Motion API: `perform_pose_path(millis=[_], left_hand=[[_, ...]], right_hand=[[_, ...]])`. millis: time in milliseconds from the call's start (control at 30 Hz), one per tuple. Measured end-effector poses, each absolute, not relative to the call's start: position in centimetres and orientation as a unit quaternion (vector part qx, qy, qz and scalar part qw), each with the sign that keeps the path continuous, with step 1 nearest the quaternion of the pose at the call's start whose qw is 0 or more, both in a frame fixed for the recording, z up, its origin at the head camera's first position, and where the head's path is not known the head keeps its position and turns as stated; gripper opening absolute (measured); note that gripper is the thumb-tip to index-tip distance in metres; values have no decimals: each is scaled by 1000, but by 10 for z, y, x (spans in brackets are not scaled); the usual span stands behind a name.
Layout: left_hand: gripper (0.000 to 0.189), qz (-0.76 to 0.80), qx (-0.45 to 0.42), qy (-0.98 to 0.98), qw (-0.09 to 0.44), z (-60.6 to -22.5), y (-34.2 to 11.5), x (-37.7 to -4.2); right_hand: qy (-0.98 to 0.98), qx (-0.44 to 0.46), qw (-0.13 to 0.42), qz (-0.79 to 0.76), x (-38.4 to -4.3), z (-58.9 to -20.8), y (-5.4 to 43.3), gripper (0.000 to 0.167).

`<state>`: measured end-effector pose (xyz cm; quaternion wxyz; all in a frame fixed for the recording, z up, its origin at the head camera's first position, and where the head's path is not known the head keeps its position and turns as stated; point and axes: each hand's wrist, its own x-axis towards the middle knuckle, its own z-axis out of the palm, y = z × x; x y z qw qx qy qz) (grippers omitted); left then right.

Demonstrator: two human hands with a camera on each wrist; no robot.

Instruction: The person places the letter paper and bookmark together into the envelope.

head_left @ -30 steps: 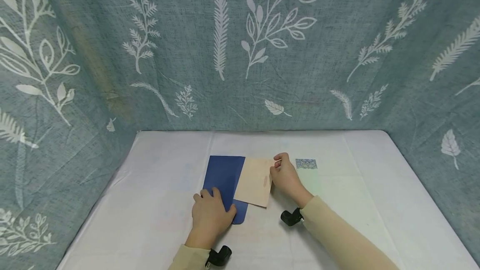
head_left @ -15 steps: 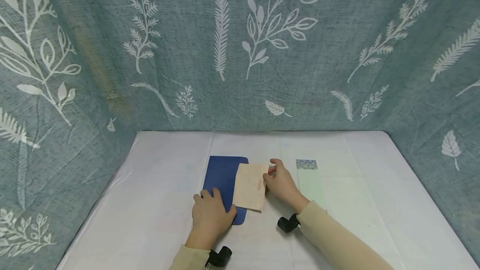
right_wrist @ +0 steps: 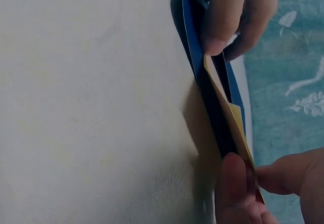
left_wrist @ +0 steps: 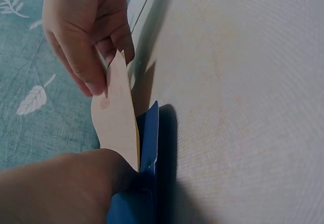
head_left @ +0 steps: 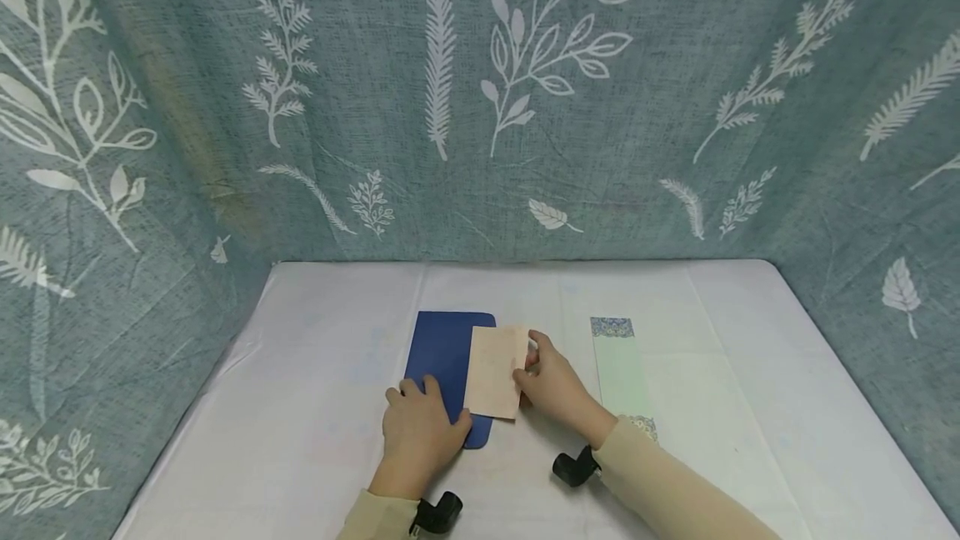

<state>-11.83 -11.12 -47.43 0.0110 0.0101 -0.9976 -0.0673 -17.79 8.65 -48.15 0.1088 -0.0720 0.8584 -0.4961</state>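
Observation:
A dark blue folder-like sleeve (head_left: 442, 348) with rounded right corners lies on the table. My left hand (head_left: 422, 433) holds its lower part, fingers across the left side and thumb by the right edge. In the right wrist view the sleeve (right_wrist: 191, 32) gapes, with a beige paper (right_wrist: 234, 125) between its blue layers. This paper (head_left: 491, 372), yellow on its other side, overlaps the sleeve's right half in the head view. At its right edge, my right hand (head_left: 557, 388) pinches it between thumb and fingers. The left hand's thumb (left_wrist: 104, 173) covers the paper's near corner in the left wrist view.
A pale green strip (head_left: 618, 369) with blue patterned ends lies to the right, partly behind the right forearm. White cloth covers the table (head_left: 322, 357). A green-grey curtain (head_left: 360, 90) with white leaf prints hangs at the back and sides.
My right hand has moved left and a little nearer, bringing the beige paper straighter and further over the blue sleeve. The left hand stays in place. More of the green strip shows.

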Motion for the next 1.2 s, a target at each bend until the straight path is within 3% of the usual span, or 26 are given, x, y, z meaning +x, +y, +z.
perform_pose_path(millis=[1200], left_hand=[[80,-86,15,-996,17,-475,-113,-116]], right_hand=[[879,-102,94,-457,-187,-484,49,71]])
